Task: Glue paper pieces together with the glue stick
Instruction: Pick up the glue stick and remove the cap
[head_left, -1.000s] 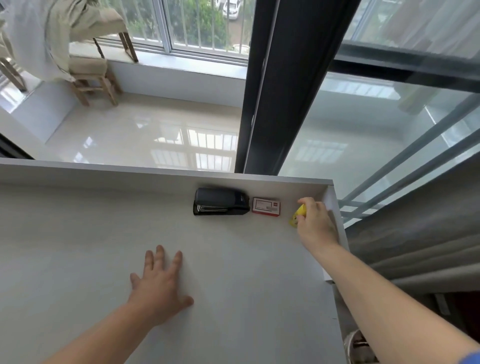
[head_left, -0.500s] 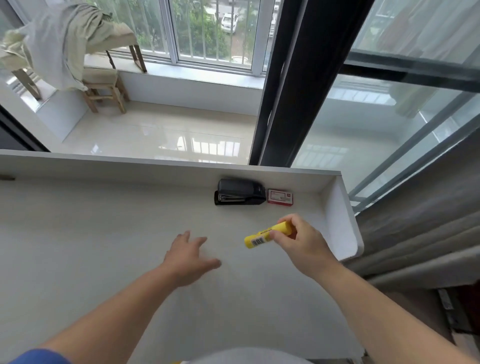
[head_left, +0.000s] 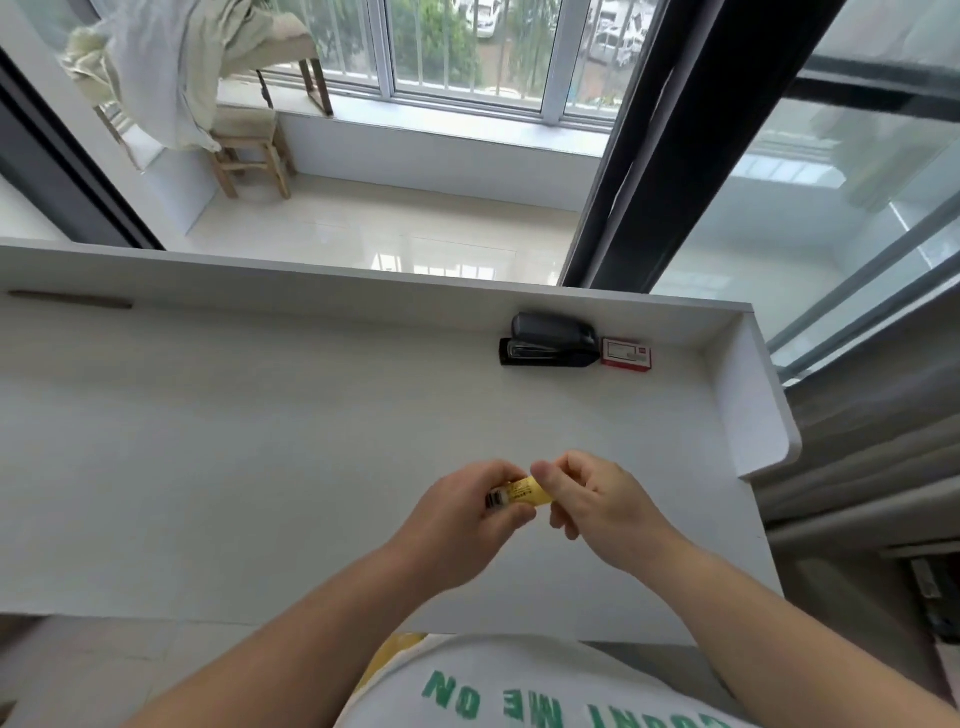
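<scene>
A yellow glue stick (head_left: 522, 494) with a barcode label lies sideways between both hands, above the white desk (head_left: 260, 441). My left hand (head_left: 467, 512) grips its left, barcode end. My right hand (head_left: 597, 501) pinches its right end with thumb and fingers. I cannot tell whether the cap is on. No paper pieces show anywhere on the desk.
A black stapler (head_left: 548, 340) and a small red-and-white staple box (head_left: 627, 355) sit against the desk's back rim at the right. A raised side wall (head_left: 748, 405) closes the right edge. Beyond are glass doors and a wooden stool (head_left: 249, 156).
My right hand lifted the glue stick from the far right corner and brought it toward me. My left hand rose off the desk and closed on the stick's other end.
</scene>
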